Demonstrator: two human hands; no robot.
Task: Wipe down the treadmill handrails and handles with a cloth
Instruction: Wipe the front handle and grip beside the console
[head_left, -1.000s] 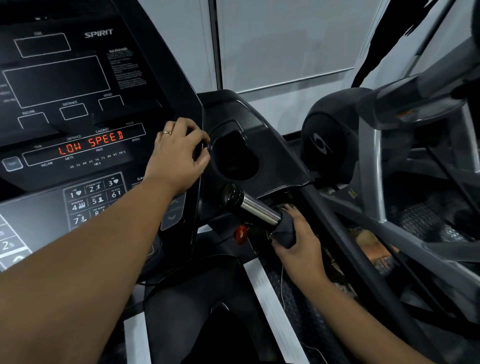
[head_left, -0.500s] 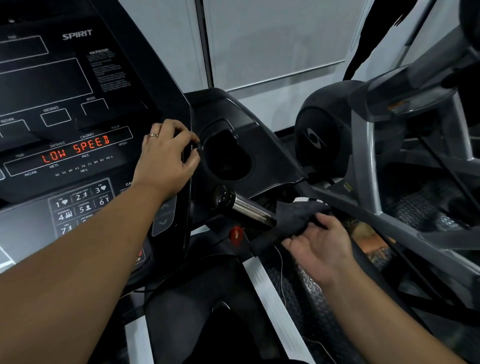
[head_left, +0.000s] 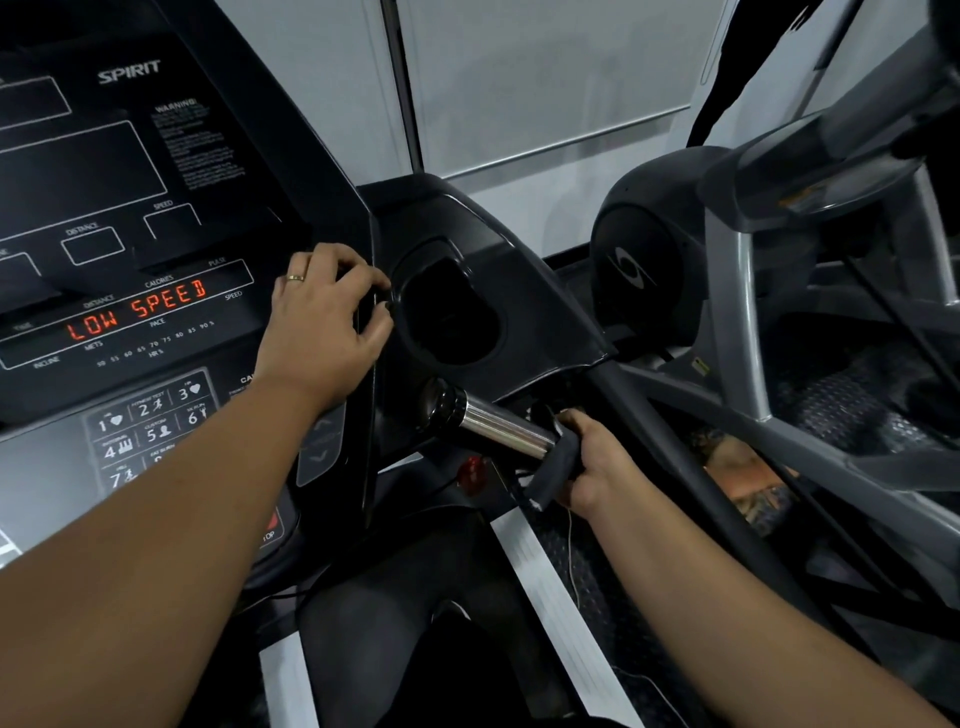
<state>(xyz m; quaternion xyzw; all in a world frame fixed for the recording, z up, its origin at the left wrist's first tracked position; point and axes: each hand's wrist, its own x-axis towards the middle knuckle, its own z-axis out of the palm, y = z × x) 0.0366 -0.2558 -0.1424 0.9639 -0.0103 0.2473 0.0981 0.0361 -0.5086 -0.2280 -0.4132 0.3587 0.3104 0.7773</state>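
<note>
While your left hand (head_left: 324, 317) curls its fingers over the right edge of the console (head_left: 156, 156), whose red display reads LOW SPEED, the cup holder (head_left: 447, 312) sits just beside your fingertips. Below it the chrome handle (head_left: 498, 423) juts out leftward, bare along most of its length. At its right end your right hand (head_left: 597, 462) is clenched round the dark cloth (head_left: 558, 465), which wraps the handle there. Further right runs the black handrail (head_left: 691, 478), then a neighbouring machine (head_left: 644, 254)
</note>
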